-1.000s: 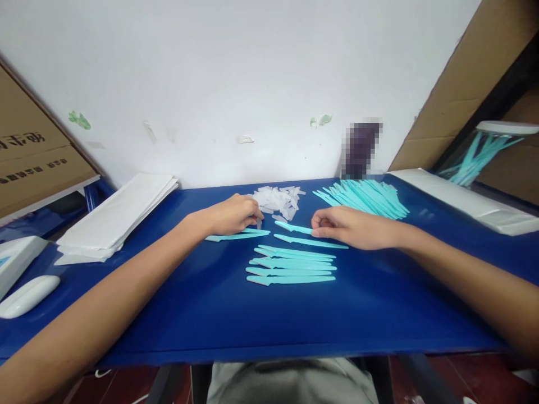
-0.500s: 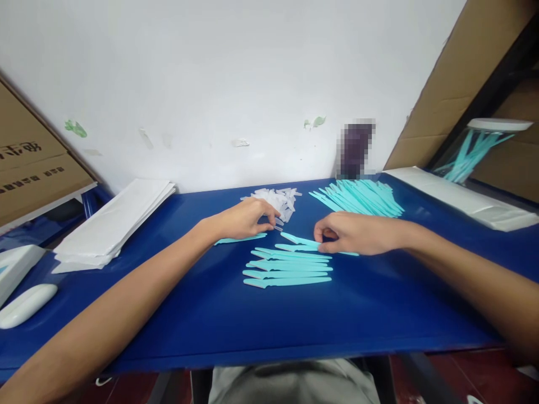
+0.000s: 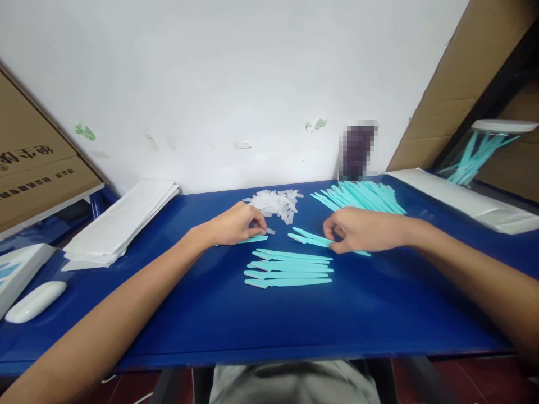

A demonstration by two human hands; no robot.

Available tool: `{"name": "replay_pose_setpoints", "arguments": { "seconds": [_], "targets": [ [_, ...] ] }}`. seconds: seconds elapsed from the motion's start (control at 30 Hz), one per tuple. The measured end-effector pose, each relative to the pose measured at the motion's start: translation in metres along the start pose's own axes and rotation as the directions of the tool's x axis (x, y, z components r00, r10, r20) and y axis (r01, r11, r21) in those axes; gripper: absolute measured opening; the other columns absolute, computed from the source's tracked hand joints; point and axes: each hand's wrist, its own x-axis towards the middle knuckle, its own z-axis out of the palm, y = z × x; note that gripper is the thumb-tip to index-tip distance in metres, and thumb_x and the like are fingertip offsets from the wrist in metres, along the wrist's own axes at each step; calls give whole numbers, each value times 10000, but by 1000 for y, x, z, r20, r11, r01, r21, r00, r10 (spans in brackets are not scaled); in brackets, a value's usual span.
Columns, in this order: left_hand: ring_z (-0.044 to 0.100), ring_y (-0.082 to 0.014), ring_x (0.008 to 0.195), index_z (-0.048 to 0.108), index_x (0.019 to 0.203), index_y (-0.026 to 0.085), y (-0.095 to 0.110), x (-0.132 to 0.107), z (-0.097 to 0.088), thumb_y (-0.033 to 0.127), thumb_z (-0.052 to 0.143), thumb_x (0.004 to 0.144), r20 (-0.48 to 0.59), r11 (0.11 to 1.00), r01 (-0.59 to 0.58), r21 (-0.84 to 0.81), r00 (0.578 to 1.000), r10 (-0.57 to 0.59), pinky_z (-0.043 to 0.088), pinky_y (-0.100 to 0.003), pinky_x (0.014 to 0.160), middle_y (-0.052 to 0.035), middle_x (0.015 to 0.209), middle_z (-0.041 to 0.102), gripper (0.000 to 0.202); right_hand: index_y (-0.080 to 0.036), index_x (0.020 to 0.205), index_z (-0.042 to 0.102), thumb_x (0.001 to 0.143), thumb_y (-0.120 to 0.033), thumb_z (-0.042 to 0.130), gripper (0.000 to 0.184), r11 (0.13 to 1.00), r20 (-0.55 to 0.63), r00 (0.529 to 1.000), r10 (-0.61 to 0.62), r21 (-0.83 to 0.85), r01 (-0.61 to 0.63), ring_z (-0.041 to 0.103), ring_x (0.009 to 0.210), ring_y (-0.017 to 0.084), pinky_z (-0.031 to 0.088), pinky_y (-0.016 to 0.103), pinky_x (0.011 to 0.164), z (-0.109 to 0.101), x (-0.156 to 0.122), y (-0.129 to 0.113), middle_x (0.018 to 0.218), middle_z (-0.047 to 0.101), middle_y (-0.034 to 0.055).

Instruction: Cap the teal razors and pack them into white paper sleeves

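My left hand (image 3: 236, 225) rests on the blue table (image 3: 210, 314), fingers pinched on a small clear plastic cap (image 3: 269, 230) beside a teal razor stick (image 3: 254, 239). My right hand (image 3: 357, 230) is closed on the handle end of a teal razor stick (image 3: 309, 238), whose tip points left. Below both hands lies a neat row of several teal sticks (image 3: 288, 268). Behind them sit a heap of clear caps (image 3: 275, 202) and a pile of teal sticks (image 3: 362, 196).
A stack of white sheets (image 3: 120, 224) lies at the left, with a white device (image 3: 36, 301) and cardboard boxes (image 3: 33, 163) further left. A long white strip (image 3: 463, 199) and a clear container of teal sticks (image 3: 480, 154) stand at the right.
My left hand drew back from the cap heap with a clear cap in its fingers. My right hand lifted its stick slightly and shifted right.
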Motion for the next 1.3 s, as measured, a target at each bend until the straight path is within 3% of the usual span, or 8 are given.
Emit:
{"name": "replay_pose_setpoints", "arguments": {
  "seconds": [0.2, 0.37, 0.6, 0.7, 0.9, 1.1, 1.17, 1.3],
  "targets": [
    [652, -194, 875, 687, 1184, 176, -4, -10, 1, 228, 540, 944, -4, 994, 40, 98, 999, -40, 466, -281, 758, -88, 1031, 690, 286, -221, 728, 520, 790, -328, 562, 130, 995, -33, 999, -29, -94, 26, 393, 537, 127, 283, 277, 501, 2, 0, 6, 618, 490, -33],
    [629, -213, 952, 717, 1059, 184, -3, -12, 7, 263, 482, 981, -6, 994, 39, 104, 999, -38, 468, -301, 815, -101, 1064, 645, 260, -216, 648, 354, 824, -281, 507, 242, 990, -24, 994, -108, -90, 105, 293, 523, 114, 237, 289, 507, 10, 5, 9, 592, 385, -42],
    [609, -148, 705, 685, 1079, 172, 6, -27, 6, 350, 516, 987, -194, 999, 24, 37, 981, -16, 436, -255, 643, -45, 862, 701, 263, -211, 695, 443, 869, -292, 492, 198, 971, -245, 951, -187, -195, 140, 438, 617, 146, 314, 297, 653, 16, 11, 1, 674, 529, -9],
    [632, -135, 744, 681, 1159, 201, 7, -36, 3, 321, 524, 985, -309, 1000, 11, 2, 951, -10, 458, -238, 664, -40, 942, 727, 263, -207, 676, 464, 892, -335, 492, 252, 972, -354, 915, -192, -199, 126, 405, 595, 132, 335, 336, 794, 16, 11, -5, 620, 490, -34],
    [667, -158, 899, 677, 1010, 178, 3, -38, 7, 255, 531, 972, -347, 997, -76, 31, 934, 82, 499, -260, 783, -53, 1010, 722, 169, -220, 634, 430, 891, -384, 521, 318, 993, -457, 881, -120, -55, 107, 280, 498, 114, 263, 283, 539, 21, 14, -10, 528, 320, -65],
    [686, -160, 903, 673, 930, 177, 3, -34, 18, 231, 590, 931, -422, 989, -144, 28, 895, 142, 517, -270, 803, -44, 989, 734, 99, -200, 716, 559, 882, -377, 554, 242, 978, -569, 797, -203, -76, 194, 541, 648, 146, 419, 293, 614, 29, 22, -5, 841, 628, 43],
    [688, -159, 882, 682, 912, 179, 5, -34, 19, 232, 608, 920, -447, 986, -161, 32, 880, 158, 520, -272, 797, -40, 964, 738, 91, -199, 795, 597, 884, -382, 563, 207, 979, -580, 797, -165, 4, 206, 611, 697, 165, 470, 300, 643, 31, 25, -2, 925, 676, 67],
    [686, -154, 836, 703, 891, 181, 6, -32, 21, 230, 623, 915, -450, 989, -148, 31, 881, 146, 520, -268, 763, -31, 911, 737, 97, -210, 888, 601, 906, -421, 560, 216, 969, -549, 834, -56, 170, 177, 689, 683, 203, 516, 313, 628, 33, 27, 1, 801, 729, 52]
  ]
}}
